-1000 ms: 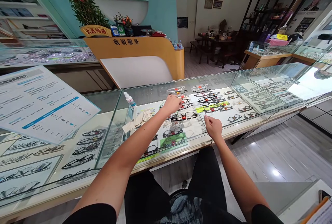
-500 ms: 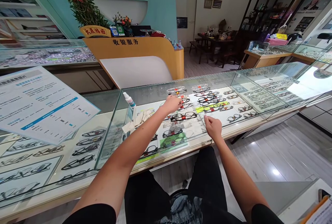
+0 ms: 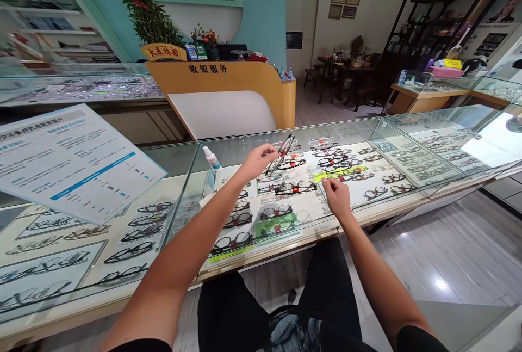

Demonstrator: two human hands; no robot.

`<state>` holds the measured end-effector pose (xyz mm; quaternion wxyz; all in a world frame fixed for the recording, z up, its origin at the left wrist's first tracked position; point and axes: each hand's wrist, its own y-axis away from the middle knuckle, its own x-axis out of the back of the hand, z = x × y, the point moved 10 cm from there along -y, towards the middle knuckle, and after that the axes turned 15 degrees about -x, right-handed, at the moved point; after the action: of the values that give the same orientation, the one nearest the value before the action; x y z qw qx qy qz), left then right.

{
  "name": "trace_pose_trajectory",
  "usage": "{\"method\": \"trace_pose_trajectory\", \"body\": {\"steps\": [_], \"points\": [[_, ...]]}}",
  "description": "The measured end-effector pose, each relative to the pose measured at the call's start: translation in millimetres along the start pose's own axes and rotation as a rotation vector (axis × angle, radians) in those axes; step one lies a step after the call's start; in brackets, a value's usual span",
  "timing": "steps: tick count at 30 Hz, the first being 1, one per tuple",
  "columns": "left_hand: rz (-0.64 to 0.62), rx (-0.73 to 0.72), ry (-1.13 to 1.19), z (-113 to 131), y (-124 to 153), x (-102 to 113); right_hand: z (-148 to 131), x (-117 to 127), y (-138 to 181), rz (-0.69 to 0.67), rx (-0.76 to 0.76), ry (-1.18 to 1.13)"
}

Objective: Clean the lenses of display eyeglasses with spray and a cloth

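My left hand [image 3: 258, 160] pinches a pair of eyeglasses [image 3: 280, 155] with dark frames and a red tag, raised and tilted above the glass display counter [image 3: 228, 142]. Just below it, black-framed glasses [image 3: 296, 187] with a red tag sit on the counter. More red-tagged glasses [image 3: 291, 164] lie behind the raised pair. My right hand [image 3: 337, 197] is curled into a loose fist at the counter's near side, with nothing visible in it. Close to that hand, several dark frames [image 3: 338, 162] are lined up in a row.
A white spray bottle [image 3: 212, 158] stands left of my left hand. A printed sheet [image 3: 85, 164] covers part of the left counter. Under the glass are more frames [image 3: 232, 242] and a green card [image 3: 277, 227]. The yellow cashier desk [image 3: 287, 104] stands beyond.
My left hand has lifted the eyeglasses from the row and drawn them up and slightly left. My right hand stays curled in nearly the same place. The view has shifted slightly.
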<state>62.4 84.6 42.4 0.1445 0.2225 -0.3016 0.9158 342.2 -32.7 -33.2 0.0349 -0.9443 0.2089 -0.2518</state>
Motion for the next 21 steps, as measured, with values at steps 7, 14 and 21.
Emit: {"method": "trace_pose_trajectory", "body": {"steps": [7, 14, 21], "points": [[0.414, 0.017, 0.178, -23.4, 33.4, 60.1, -129.5, -103.1, -25.2, -0.345, 0.215, -0.174], [0.633, 0.047, 0.202, -57.4, 64.1, 94.2, -180.5, -202.7, -35.8, -0.534, 0.251, -0.137], [0.580, 0.117, 0.217, -66.0, 77.3, 88.2, -162.8, -225.4, -26.7, -0.686, 0.164, -0.341]]}}
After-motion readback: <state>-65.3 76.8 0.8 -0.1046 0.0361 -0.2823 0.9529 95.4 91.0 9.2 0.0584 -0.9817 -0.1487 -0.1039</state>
